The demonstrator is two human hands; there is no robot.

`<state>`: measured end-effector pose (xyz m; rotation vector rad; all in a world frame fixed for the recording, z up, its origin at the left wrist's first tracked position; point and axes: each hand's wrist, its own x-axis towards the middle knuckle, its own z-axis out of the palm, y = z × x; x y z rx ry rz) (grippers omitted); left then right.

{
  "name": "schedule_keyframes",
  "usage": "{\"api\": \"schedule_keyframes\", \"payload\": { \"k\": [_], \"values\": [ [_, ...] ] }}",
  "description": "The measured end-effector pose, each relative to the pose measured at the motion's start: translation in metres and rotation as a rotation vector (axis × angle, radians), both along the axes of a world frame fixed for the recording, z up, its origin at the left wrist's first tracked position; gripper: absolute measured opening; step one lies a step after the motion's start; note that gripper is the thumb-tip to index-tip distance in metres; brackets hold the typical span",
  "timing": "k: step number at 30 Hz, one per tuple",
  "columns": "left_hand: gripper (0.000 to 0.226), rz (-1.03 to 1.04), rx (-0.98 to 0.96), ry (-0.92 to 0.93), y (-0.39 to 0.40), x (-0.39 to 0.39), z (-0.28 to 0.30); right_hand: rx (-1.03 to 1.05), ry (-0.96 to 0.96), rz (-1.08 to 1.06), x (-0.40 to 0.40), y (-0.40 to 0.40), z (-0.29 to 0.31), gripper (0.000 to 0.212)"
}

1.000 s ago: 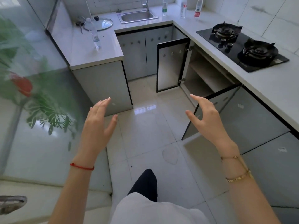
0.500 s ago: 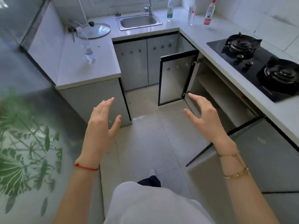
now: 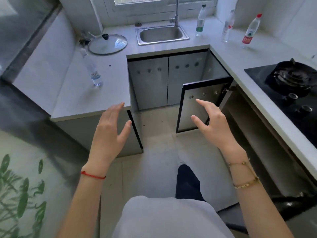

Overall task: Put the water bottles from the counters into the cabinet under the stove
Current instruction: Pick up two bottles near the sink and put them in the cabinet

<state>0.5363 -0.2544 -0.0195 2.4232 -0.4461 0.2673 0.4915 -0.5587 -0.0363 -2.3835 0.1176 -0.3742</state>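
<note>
A clear water bottle (image 3: 93, 71) with a pale label stands on the left counter (image 3: 82, 98). Three more stand on the back right counter: a green-label bottle (image 3: 200, 21) beside the sink, a clear bottle (image 3: 227, 26) in the corner, and a red-cap bottle (image 3: 250, 30). The cabinet under the stove (image 3: 240, 117) stands with its door (image 3: 200, 107) swung out. My left hand (image 3: 109, 133) hovers open by the left counter's front corner. In front of the cabinet door, my right hand (image 3: 214, 124) is open too. Both hold nothing.
A steel sink (image 3: 161, 34) with a tap sits under the window. A glass pot lid (image 3: 108, 43) lies left of it. The black gas stove (image 3: 291, 86) is set in the right counter. A second open door edge (image 3: 283, 203) juts out at lower right.
I have moved forward into the kitchen; the counters and bottles are nearer. Both hands stay raised and open, now at the left counter's corner and the cabinet door.
</note>
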Motion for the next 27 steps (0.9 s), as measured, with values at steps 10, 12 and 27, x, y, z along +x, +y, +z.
{"api": "schedule_keyframes", "payload": {
  "k": [10,12,27],
  "values": [
    [0.054,0.256,-0.069,-0.003,-0.090,0.132,-0.004,-0.022,-0.008,0.255,0.204,-0.093,0.011,0.053],
    [0.054,0.314,-0.068,-0.003,-0.101,0.150,-0.003,-0.041,-0.003,0.309,0.240,-0.102,0.013,0.053],
    [0.053,0.646,-0.003,-0.019,-0.075,0.296,-0.018,-0.078,0.025,0.623,0.464,-0.051,0.000,0.052]
  ]
}}
